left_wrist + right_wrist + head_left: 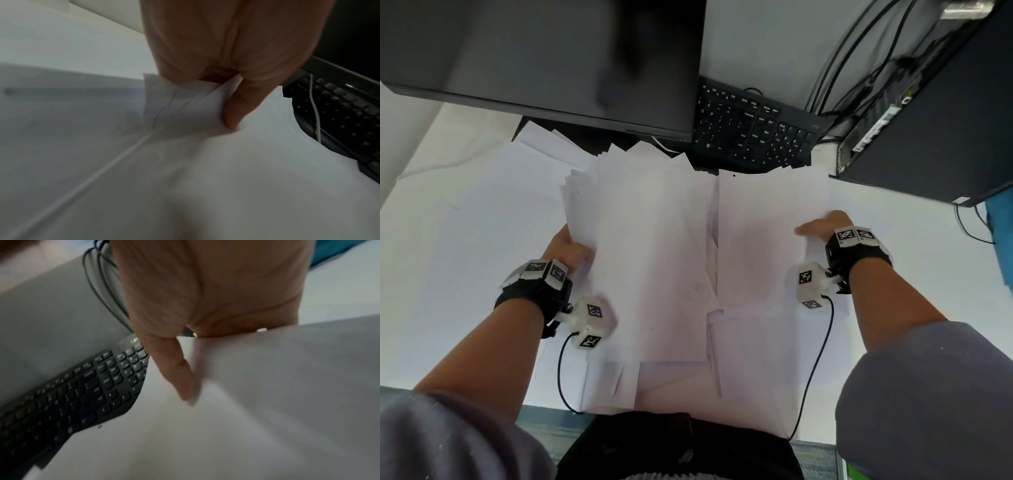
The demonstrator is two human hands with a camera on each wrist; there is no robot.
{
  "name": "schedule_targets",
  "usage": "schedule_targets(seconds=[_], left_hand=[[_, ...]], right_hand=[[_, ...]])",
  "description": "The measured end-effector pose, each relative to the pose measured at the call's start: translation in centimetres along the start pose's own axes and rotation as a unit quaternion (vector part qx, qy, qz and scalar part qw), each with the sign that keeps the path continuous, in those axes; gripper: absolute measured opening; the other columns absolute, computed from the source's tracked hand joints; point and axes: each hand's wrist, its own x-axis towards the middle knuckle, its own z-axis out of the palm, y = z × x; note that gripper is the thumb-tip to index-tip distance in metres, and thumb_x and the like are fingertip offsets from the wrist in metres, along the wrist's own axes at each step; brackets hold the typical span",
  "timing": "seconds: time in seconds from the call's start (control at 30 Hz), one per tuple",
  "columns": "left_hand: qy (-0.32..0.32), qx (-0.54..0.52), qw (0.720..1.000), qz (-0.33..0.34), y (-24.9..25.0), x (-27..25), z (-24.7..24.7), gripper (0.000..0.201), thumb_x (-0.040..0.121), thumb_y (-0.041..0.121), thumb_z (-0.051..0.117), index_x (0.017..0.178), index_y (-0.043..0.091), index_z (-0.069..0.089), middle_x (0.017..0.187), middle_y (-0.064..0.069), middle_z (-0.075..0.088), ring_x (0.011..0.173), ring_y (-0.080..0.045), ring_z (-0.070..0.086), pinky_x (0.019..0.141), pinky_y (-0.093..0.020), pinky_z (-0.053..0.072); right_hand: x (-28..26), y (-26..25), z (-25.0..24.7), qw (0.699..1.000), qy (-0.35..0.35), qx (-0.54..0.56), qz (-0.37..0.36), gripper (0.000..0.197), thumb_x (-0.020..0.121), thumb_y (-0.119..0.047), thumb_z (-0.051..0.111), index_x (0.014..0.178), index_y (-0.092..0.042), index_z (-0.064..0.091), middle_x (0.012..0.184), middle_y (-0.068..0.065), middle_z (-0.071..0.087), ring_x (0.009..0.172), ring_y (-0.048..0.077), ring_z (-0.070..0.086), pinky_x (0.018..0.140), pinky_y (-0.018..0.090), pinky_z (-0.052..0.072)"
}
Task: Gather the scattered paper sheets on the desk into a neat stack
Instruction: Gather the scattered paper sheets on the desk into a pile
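Note:
Several white paper sheets (654, 246) lie overlapped across the middle of the white desk (448, 240), some fanned toward the monitor. My left hand (571, 246) grips the left edge of a fanned bundle (185, 104), thumb on top and fingers underneath, hidden. My right hand (822, 226) holds the right edge of the right-hand sheets (767, 240), thumb (180, 379) pressed on top and the other fingers hidden under the paper (267, 386). More sheets (671, 380) lie near the desk's front edge.
A black monitor (544, 58) hangs over the far left. A black keyboard (750, 130) lies behind the papers, partly covered by them. A dark computer tower (935, 120) with cables (842, 68) stands at the right. Wrist camera cords (561, 377) trail over the front edge.

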Motion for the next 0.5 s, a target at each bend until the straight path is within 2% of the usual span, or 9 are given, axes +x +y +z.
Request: schedule_targets(seconds=[0.13,0.23,0.33,0.43,0.5], left_hand=[[0.015,0.013,1.0,0.007,0.3,-0.4,0.4,0.058,0.073,-0.019,0.049,0.122,0.01,0.055,0.101,-0.01,0.06,0.098,-0.032,0.056,0.084,-0.04,0.044],[0.018,0.018,1.0,0.014,0.4,-0.9,0.7,0.059,0.074,-0.018,0.05,0.125,0.01,0.054,0.104,-0.01,0.06,0.104,-0.034,0.057,0.089,-0.042,0.045],[0.023,0.011,1.0,0.011,0.5,-1.6,1.3,0.059,0.076,-0.016,0.05,0.13,0.009,0.051,0.108,-0.009,0.058,0.104,-0.031,0.054,0.088,-0.039,0.042],[0.022,-0.02,0.999,0.016,0.8,-2.5,2.3,0.059,0.076,-0.018,0.048,0.13,0.005,0.05,0.107,-0.008,0.056,0.102,-0.028,0.052,0.085,-0.036,0.039],[0.016,-0.029,0.999,0.021,0.9,-2.9,3.1,0.059,0.075,-0.019,0.048,0.129,0.004,0.051,0.108,-0.01,0.058,0.105,-0.03,0.054,0.085,-0.036,0.04]], right_hand=[[-0.3,0.4,-0.1,0.999,-0.026,0.042,-0.016,0.082,0.081,-0.013,0.071,0.147,-0.006,0.023,0.151,0.013,0.033,0.135,0.034,0.038,0.105,0.039,0.036],[-0.8,0.9,-0.7,0.996,-0.019,0.055,-0.073,0.055,0.081,-0.005,0.069,0.132,-0.002,0.048,0.134,0.015,0.054,0.123,0.032,0.051,0.092,0.032,0.04],[-1.3,1.8,-1.8,0.985,0.05,0.103,-0.129,0.036,0.08,0.002,0.062,0.116,-0.004,0.061,0.117,0.018,0.065,0.108,0.033,0.061,0.083,0.03,0.044],[-1.9,2.8,-3.8,0.97,0.133,0.137,-0.15,0.033,0.076,0.002,0.053,0.105,-0.008,0.065,0.103,0.016,0.067,0.094,0.031,0.065,0.078,0.031,0.05],[-2.5,3.3,-5.6,0.962,0.177,0.135,-0.161,0.029,0.076,0.003,0.051,0.1,-0.009,0.065,0.094,0.011,0.064,0.088,0.026,0.062,0.075,0.029,0.048]])
